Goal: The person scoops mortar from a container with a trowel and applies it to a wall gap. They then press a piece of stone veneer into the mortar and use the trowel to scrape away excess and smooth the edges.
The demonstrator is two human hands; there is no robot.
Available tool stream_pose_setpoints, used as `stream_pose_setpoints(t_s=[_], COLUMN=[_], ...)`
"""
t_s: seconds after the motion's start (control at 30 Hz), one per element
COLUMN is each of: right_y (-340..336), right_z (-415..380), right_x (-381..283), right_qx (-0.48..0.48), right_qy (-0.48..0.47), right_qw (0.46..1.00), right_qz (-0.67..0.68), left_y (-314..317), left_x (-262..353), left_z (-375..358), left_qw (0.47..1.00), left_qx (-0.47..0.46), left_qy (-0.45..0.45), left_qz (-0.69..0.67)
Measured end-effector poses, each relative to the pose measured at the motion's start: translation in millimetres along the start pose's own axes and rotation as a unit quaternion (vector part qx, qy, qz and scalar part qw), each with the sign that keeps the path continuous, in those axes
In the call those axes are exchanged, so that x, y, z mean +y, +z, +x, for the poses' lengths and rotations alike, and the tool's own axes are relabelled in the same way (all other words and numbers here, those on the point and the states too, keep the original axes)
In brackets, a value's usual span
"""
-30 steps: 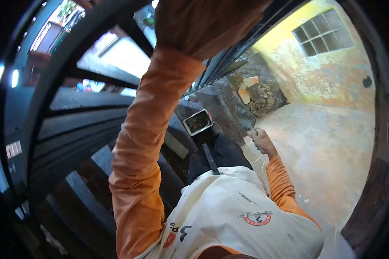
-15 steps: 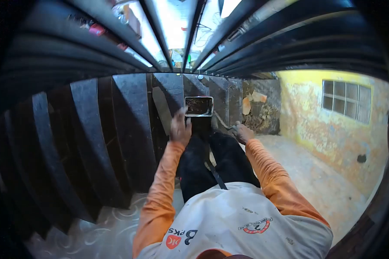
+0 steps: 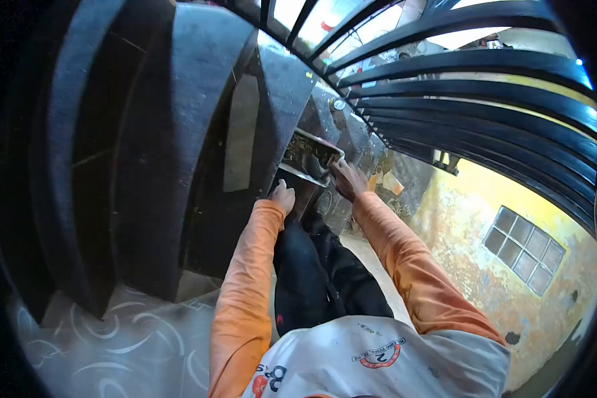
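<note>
A rectangular open box [image 3: 303, 174] with a pale rim stands on the dark stair, with dark, wet-looking material [image 3: 300, 145] inside. My right hand [image 3: 349, 179] is closed around a trowel [image 3: 311, 165], its blade down in the box. Beside the box's near left corner is my left hand [image 3: 284, 198], its fingers curled and one digit pointing up. Whether it grips the box or anything else is hidden from this angle.
Dark stair treads [image 3: 199, 99] fan out on the left, one bearing a grey rectangular patch [image 3: 241, 132]. Black railing bars [image 3: 458, 69] cross the upper right. A small round can [image 3: 338, 104] sits beyond the box. Broken tile pieces [image 3: 392, 183] lie near the peeling yellow wall [image 3: 458, 212].
The view has turned and come closer to the stairs. My right hand has brought the trowel from beside the box into it. My left hand's fingers have curled.
</note>
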State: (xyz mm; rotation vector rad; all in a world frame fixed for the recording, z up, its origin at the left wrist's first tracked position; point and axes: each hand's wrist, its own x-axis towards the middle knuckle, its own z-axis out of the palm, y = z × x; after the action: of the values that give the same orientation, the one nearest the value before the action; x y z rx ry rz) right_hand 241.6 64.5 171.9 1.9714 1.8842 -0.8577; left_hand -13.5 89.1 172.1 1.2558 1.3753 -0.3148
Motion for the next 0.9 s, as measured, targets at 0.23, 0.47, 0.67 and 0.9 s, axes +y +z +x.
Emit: stream_pose_setpoints(t_s=[0.23, 0.47, 0.67, 0.9], right_y=[85, 117, 115, 90], right_z=[52, 66, 82, 115], right_x=[21, 35, 34, 66], right_qx=[0.042, 0.095, 0.073, -0.067], right_qy=[-0.029, -0.112, -0.155, -0.188], right_qw=[0.998, 0.989, 0.985, 0.974], right_qz=[-0.037, -0.016, 0.029, 0.109], left_y=[99, 93, 110, 129], left_x=[-51, -57, -68, -92], left_z=[98, 122, 141, 163], left_qw=[0.99, 0.964, 0.959, 0.942], left_qx=[0.075, 0.189, 0.17, 0.221], left_qy=[-0.083, -0.135, -0.136, -0.133], left_qz=[-0.09, -0.133, -0.182, -0.216])
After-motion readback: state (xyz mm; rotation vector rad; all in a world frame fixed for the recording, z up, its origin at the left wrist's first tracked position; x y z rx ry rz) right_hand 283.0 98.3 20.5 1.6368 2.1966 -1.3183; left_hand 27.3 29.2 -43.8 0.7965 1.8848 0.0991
